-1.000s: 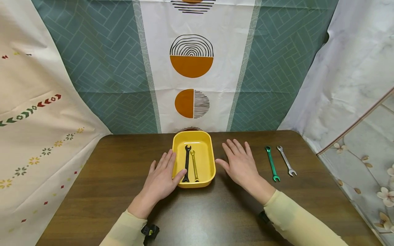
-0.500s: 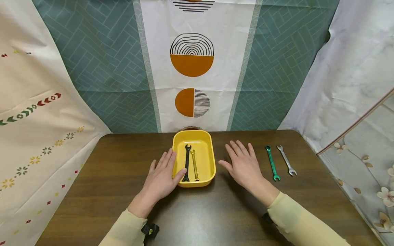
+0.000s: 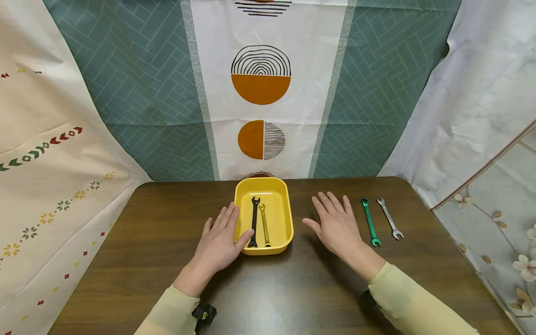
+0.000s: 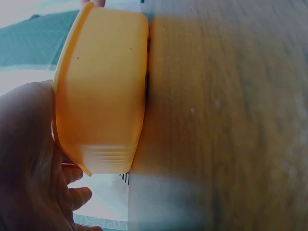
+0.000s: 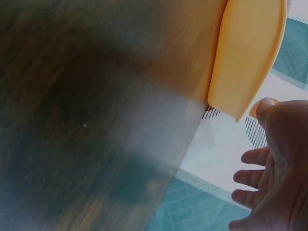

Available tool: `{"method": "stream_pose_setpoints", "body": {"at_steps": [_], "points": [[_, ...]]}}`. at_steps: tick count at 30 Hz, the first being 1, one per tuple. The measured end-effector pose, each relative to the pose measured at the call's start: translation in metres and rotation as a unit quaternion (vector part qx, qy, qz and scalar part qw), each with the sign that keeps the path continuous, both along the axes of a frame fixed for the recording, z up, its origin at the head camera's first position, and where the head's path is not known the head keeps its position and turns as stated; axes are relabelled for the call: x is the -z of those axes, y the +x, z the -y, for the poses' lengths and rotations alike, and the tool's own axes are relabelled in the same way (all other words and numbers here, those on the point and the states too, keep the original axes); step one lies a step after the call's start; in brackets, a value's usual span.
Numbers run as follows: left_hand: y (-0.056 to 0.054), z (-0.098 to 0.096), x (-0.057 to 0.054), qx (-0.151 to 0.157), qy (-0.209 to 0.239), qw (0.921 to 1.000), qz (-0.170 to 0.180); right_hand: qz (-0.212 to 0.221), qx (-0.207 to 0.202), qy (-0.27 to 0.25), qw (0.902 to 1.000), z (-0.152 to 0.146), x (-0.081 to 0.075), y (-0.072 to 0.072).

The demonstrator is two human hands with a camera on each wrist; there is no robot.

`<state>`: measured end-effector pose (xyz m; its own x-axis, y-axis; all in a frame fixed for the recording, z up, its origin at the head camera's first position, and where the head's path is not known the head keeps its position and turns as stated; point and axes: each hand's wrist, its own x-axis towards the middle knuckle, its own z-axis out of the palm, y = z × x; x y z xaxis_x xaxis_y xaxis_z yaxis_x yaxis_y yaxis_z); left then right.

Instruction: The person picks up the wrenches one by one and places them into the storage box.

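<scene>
A yellow plastic tray (image 3: pixel 278 200) stands at the middle of the table, towards its back. Inside it lie a black wrench (image 3: pixel 254 218) and a shorter gold wrench (image 3: pixel 264 225), side by side. My left hand (image 3: pixel 217 244) is at the tray's left rim, fingers straight, thumb reaching over the near left corner. In the left wrist view that hand (image 4: pixel 29 149) lies along the rim, but firm contact is hard to judge. Right of the tray, my right hand (image 3: pixel 338 228) hovers with spread, straight fingers and holds nothing; the right wrist view shows its fingers (image 5: pixel 250 178) apart from the tray.
On the table (image 3: pixel 167 270), to the right of my right hand, lie a green wrench (image 3: pixel 370 223) and a silver wrench (image 3: pixel 390 218). A patterned cloth (image 3: pixel 167 139) hangs behind the table's back edge, with more cloth at both sides.
My right hand has drifted to the right, away from the tray and closer to the green wrench. The left hand, the tray and the wrenches stay where they were.
</scene>
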<state>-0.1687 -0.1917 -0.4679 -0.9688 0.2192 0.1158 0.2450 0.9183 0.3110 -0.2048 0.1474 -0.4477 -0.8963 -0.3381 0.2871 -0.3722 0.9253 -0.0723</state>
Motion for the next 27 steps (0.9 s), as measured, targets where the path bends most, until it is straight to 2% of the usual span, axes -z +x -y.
{"method": "stream_pose_setpoints", "body": {"at_steps": [27], "points": [[0.001,-0.001,0.0,-0.001,0.0,1.0,-0.002,-0.002,0.015,0.003,0.9999,-0.019,0.001,0.001]]}}
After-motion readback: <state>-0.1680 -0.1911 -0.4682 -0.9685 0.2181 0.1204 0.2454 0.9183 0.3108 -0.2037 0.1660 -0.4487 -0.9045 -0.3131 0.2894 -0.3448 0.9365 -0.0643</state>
